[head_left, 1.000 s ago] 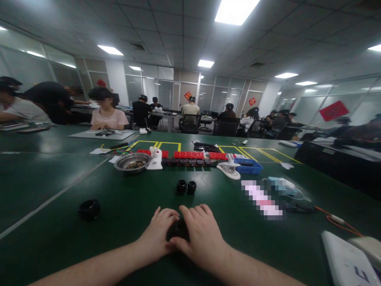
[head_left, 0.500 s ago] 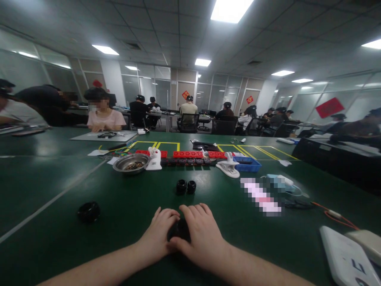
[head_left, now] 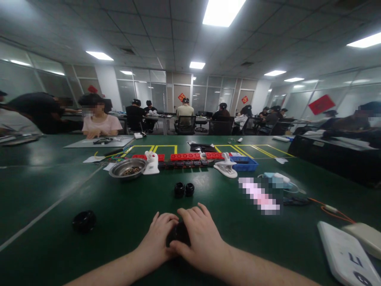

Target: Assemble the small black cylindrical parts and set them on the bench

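- Both hands meet low in the middle of the view, cupped around one small black part point(head_left: 177, 233) that rests on the green table point(head_left: 125, 222).
- Left hand point(head_left: 157, 238) curls its fingers onto the part from the left side; right hand point(head_left: 199, 238) arches over it from the right, thumb tucked in at the near edge. Each hand is closed on the part, which shows only as a dark patch in the gap between them.
- The part sits directly between the two palms, touching both, so neither hand is nearer than the other; too little of it shows to tell its shape or long axis.
- Straight ahead of the fingertips, a little apart from them, two small black round parts point(head_left: 184, 189) stand side by side, touching each other.
- Well off to the left lies a black ring point(head_left: 84, 221), alone on the cloth.
- Farther back sit a metal bowl point(head_left: 127, 168) holding small pieces, a row of red blocks point(head_left: 186, 156), and a blue tray point(head_left: 244, 163).
- At the near right edge lies a white device point(head_left: 345, 254).
- Other people sit at work at tables across the room.
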Action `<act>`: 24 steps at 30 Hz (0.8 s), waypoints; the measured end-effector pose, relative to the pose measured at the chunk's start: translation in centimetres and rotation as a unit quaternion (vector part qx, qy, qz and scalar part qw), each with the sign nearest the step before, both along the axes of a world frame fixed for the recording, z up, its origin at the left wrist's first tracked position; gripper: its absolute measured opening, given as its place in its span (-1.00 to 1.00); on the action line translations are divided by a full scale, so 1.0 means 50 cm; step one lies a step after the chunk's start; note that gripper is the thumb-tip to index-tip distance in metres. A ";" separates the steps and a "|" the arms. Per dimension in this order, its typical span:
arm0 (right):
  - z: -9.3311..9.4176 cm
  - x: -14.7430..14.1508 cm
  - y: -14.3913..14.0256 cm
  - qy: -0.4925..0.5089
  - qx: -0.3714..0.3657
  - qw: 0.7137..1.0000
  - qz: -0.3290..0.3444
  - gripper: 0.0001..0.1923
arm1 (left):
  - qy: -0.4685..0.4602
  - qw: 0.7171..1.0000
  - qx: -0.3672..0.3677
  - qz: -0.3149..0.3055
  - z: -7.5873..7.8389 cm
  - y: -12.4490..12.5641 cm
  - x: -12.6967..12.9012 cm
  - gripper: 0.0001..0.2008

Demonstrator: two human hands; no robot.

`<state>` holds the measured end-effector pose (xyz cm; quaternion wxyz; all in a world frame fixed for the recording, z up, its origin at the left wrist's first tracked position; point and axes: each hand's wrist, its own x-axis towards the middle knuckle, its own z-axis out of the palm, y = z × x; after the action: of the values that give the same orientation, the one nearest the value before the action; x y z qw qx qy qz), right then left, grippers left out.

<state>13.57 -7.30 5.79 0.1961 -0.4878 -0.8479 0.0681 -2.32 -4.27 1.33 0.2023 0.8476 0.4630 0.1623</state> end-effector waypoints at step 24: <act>-0.011 0.000 0.005 -0.016 0.007 0.996 0.082 -0.56 | 0.002 1.000 0.007 0.007 0.002 -0.001 0.003 -0.64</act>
<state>13.59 -7.05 5.24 0.1798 -0.4162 -0.8886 0.0698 -2.18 -4.34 1.44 0.1944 0.8459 0.4683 0.1651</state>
